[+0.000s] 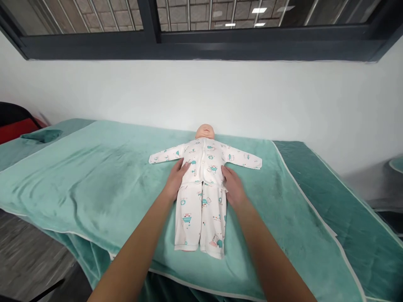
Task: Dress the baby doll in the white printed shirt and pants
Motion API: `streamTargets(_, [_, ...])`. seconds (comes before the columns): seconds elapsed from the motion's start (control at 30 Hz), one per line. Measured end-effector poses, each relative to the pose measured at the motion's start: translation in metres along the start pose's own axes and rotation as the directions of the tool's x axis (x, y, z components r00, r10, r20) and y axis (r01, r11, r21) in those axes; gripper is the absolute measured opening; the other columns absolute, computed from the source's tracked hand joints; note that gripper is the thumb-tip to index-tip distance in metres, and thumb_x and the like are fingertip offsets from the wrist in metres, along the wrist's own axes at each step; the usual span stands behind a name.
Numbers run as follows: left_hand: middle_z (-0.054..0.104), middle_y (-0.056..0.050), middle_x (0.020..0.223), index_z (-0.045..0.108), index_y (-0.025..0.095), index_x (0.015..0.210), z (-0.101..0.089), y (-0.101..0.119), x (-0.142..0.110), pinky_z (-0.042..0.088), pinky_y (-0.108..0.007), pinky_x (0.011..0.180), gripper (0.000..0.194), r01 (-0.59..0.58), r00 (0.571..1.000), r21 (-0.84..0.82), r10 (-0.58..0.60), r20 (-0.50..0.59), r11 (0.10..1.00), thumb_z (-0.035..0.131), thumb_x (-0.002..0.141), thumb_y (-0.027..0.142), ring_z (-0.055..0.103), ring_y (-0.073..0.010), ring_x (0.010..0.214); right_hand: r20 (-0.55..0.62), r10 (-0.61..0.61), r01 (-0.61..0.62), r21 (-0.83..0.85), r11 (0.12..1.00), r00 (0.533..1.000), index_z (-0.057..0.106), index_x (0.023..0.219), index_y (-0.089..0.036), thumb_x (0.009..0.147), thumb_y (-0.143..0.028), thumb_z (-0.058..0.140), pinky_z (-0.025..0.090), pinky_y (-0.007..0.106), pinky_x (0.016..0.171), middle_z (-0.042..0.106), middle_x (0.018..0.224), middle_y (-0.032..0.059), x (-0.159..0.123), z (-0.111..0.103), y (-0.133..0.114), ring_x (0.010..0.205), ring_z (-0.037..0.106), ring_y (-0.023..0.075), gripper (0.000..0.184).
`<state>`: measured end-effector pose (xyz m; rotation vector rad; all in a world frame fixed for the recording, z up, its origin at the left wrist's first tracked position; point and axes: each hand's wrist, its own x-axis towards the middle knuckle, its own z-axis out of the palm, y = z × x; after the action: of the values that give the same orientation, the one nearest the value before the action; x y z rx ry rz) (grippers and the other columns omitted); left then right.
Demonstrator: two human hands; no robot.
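Note:
A baby doll [205,131] lies on its back, its head towards the wall and both arms spread wide. It wears a white long-sleeved top [204,157] with small teal and red prints, buttoned down the front, and matching trousers [189,218]. My left hand [177,178] holds the doll's waist on the left, its thumb on the top and the other fingers mostly hidden along the side. On the opposite side my right hand [233,184] grips the waist by the top's lower hem. The doll's own hands and feet are hidden inside the clothes.
A green plush cover [103,180] with white edging drapes over the table. To the right lies a darker green cloth [317,188]. A red and black item [17,126] sits at the far left. Behind runs a white wall [201,92] below a dark-framed window [201,46].

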<state>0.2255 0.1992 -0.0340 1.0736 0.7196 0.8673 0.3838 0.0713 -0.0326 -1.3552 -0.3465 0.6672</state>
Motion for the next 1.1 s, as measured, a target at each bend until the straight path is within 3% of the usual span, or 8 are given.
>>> streamTargets(0.17, [0.054, -0.007, 0.151, 0.055, 0.024, 0.14, 0.014, 0.004, 0.005, 0.046, -0.045, 0.115, 0.067, -0.016, 0.991, -0.06, 0.024, 0.128, 0.998, 0.079, 0.079, 0.04, 0.054, -0.0311, 0.136, 0.171, -0.015, -0.032, 0.267, 0.963, 0.985, 0.067, 0.115, -0.023, 0.076, -0.043, 0.08, 0.057, 0.039, 0.098, 0.072, 0.121, 0.0035, -0.004, -0.002, 0.002, 0.113, 0.067, 0.0254, 0.046])
streamTargets(0.33, [0.056, -0.009, 0.149, 0.056, 0.021, 0.138, 0.028, 0.006, 0.018, 0.047, -0.042, 0.114, 0.068, -0.026, 0.996, -0.077, 0.033, 0.088, 0.997, 0.08, 0.077, 0.038, 0.055, -0.0299, 0.135, 0.172, -0.149, 0.083, 0.344, 0.935, 0.974, 0.064, 0.125, -0.028, 0.08, -0.038, 0.077, 0.049, 0.043, 0.112, 0.061, 0.141, 0.0012, -0.006, -0.002, 0.002, 0.133, 0.056, 0.0253, 0.048])
streamTargets(0.53, [0.053, -0.007, 0.152, 0.057, 0.022, 0.137, 0.034, 0.001, 0.034, 0.046, -0.042, 0.115, 0.066, -0.006, 0.986, -0.059, 0.015, 0.167, 0.998, 0.08, 0.077, 0.037, 0.053, -0.0304, 0.137, 0.148, -0.073, 0.011, 0.378, 0.926, 0.986, 0.064, 0.124, -0.026, 0.078, -0.034, 0.075, 0.05, 0.049, 0.111, 0.065, 0.136, 0.0023, -0.004, -0.009, 0.002, 0.134, 0.055, 0.0282, 0.048])
streamTargets(0.67, [0.05, -0.007, 0.154, 0.056, 0.024, 0.139, 0.028, -0.003, 0.032, 0.041, -0.042, 0.119, 0.065, 0.007, 0.992, -0.032, -0.003, 0.125, 0.999, 0.078, 0.08, 0.042, 0.049, -0.0293, 0.141, 0.121, -0.056, 0.006, 0.375, 0.927, 0.991, 0.066, 0.121, -0.026, 0.078, -0.032, 0.075, 0.051, 0.049, 0.11, 0.067, 0.133, 0.0026, -0.006, -0.012, 0.001, 0.131, 0.058, 0.0293, 0.045])
streamTargets(0.73, [0.049, -0.006, 0.155, 0.05, 0.027, 0.146, 0.025, -0.004, 0.026, 0.042, -0.044, 0.119, 0.072, 0.032, 0.988, -0.008, -0.03, 0.15, 0.999, 0.076, 0.082, 0.046, 0.049, -0.0292, 0.141, 0.132, -0.061, 0.008, 0.369, 0.929, 0.989, 0.065, 0.123, -0.026, 0.078, -0.033, 0.074, 0.051, 0.05, 0.109, 0.067, 0.133, 0.0027, -0.008, -0.011, 0.0, 0.129, 0.059, 0.0294, 0.046])
streamTargets(0.9, [0.034, -0.003, 0.164, 0.014, 0.039, 0.16, 0.02, -0.002, 0.011, 0.044, -0.042, 0.117, 0.098, 0.08, 0.936, 0.061, -0.096, 0.339, 0.995, 0.073, 0.084, 0.051, 0.043, -0.0259, 0.146, 0.173, -0.107, 0.031, 0.394, 0.919, 0.979, 0.061, 0.132, -0.028, 0.082, -0.036, 0.072, 0.048, 0.048, 0.112, 0.066, 0.135, 0.0019, -0.01, -0.009, -0.001, 0.132, 0.057, 0.0267, 0.052])
streamTargets(1.1, [0.031, -0.001, 0.166, 0.011, 0.043, 0.16, 0.017, -0.002, 0.009, 0.041, -0.044, 0.119, 0.101, 0.079, 0.913, 0.054, -0.094, 0.398, 0.995, 0.075, 0.082, 0.05, 0.039, -0.027, 0.148, 0.176, -0.108, 0.026, 0.412, 0.911, 0.978, 0.059, 0.133, -0.029, 0.083, -0.037, 0.071, 0.048, 0.047, 0.112, 0.064, 0.138, 0.0006, -0.011, -0.01, -0.001, 0.135, 0.054, 0.0254, 0.052])
